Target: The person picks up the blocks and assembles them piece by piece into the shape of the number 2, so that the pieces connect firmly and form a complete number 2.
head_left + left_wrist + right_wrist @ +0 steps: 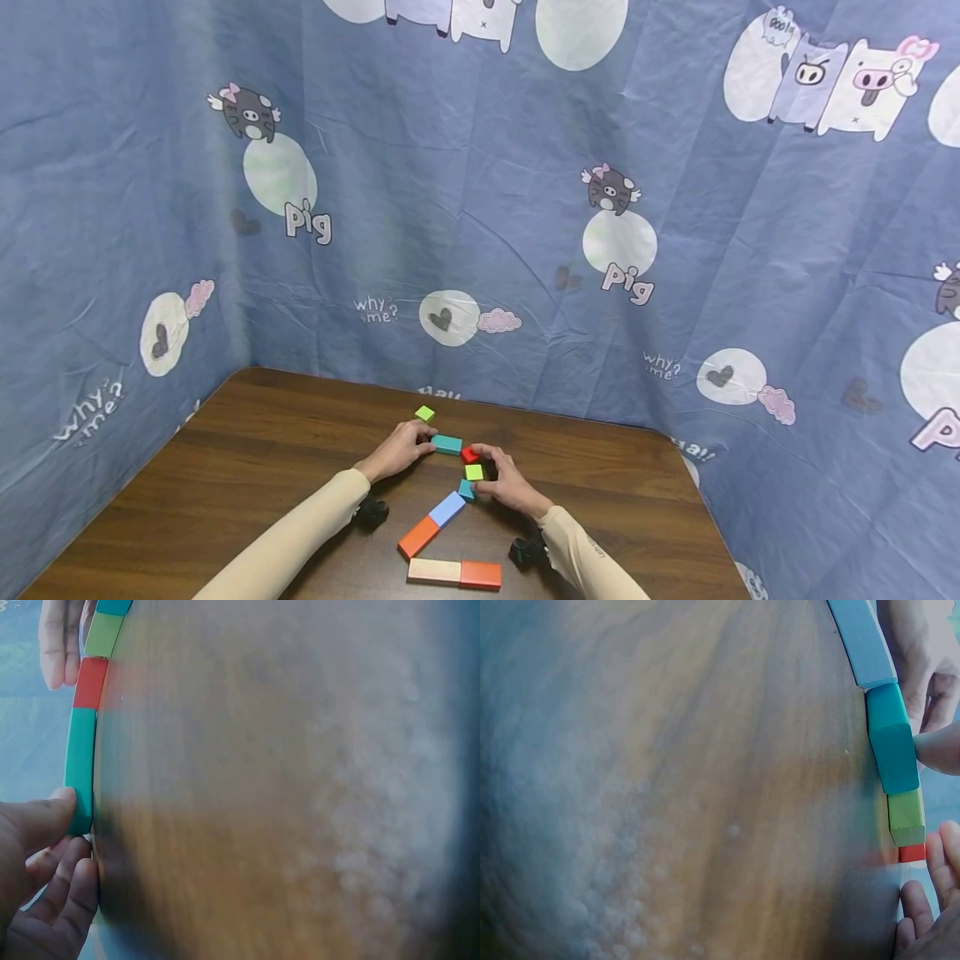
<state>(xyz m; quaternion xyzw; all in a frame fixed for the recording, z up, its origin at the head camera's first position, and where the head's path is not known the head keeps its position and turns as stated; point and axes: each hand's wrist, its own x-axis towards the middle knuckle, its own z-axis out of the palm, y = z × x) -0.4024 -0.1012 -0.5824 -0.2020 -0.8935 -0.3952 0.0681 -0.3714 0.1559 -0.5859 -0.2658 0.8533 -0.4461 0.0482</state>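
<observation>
Left of the row of blocks, my left hand (400,451) grips the near end of a long teal block (447,444), thumb on its side and fingers by its end. A red block (469,455) adjoins that block's right end. My right hand (512,483) arches beside the row, its thumb touching a smaller teal block (892,739) and its straight fingers by the red one. Between these two sits a lime green block (474,472). The left wrist view shows the red block (91,682) in line with the long teal block (81,761).
A blue block (447,508) and an orange block (418,537) continue the line diagonally toward the front. Nearer lie a cream block (434,571) and another orange block (481,575), end to end. A lime block (425,413) lies farther back. Patterned cloth (465,250) surrounds the wooden table (600,467).
</observation>
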